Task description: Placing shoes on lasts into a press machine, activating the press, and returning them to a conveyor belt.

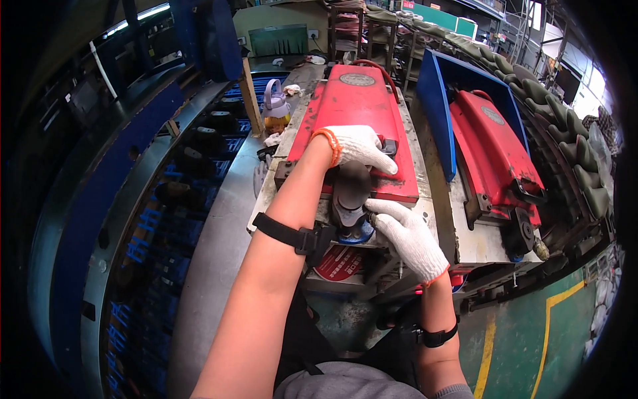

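Observation:
My left hand (pixel 359 147), in a white knit glove with an orange cuff, lies over the front of the red machine cover (pixel 354 100). Its fingers curl at a dark metal handle (pixel 389 145), partly hidden by the glove. Just below it a dark, rounded form like a shoe toe (pixel 351 185) stands upright on a mount with a blue base (pixel 357 234). My right hand (pixel 407 238), gloved alike, is closed at the right side of that mount. Its fingertips meet by a small part that I cannot make out.
A second red machine (pixel 495 143) with a blue hood (pixel 435 110) stands to the right. Racks of green-grey shoe-shaped pieces (pixel 561 116) line the far right. Dark forms on a blue conveyor (pixel 179 193) run along the left. A lidded jug (pixel 275 103) sits beside the cover.

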Motion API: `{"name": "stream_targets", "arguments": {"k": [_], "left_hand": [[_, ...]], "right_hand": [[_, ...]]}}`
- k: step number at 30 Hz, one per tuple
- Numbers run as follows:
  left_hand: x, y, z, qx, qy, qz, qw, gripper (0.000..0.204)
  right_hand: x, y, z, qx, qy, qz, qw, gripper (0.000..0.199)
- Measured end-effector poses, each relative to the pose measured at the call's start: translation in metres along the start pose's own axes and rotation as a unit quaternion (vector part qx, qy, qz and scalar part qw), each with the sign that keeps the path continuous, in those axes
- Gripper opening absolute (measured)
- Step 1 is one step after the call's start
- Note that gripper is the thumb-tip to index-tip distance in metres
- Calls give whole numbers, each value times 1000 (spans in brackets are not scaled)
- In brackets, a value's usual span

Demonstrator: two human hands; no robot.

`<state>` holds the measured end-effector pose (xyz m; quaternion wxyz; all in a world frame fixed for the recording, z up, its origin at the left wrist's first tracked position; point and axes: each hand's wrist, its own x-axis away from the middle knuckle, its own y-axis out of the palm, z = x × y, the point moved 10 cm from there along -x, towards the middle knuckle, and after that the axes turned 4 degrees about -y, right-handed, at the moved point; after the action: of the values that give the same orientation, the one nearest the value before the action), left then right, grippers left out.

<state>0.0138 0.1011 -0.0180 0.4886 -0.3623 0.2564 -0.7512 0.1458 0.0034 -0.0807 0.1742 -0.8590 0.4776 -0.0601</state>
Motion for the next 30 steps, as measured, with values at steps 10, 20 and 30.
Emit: {"name": "stream_targets", "arguments": {"k": [10,20,30], "left_hand": [[0,5,6,-14,13,-17,1000,47],[9,-14,26,-74,34,11,997,41],[54,-134,90,-262,148,283,910,41]], "right_hand": [[40,75,-6,-130,-47,45,989,69],[16,117,-34,176,-142,-55,973,85],[-8,-6,-78,237,-233,49,942,28]]}}
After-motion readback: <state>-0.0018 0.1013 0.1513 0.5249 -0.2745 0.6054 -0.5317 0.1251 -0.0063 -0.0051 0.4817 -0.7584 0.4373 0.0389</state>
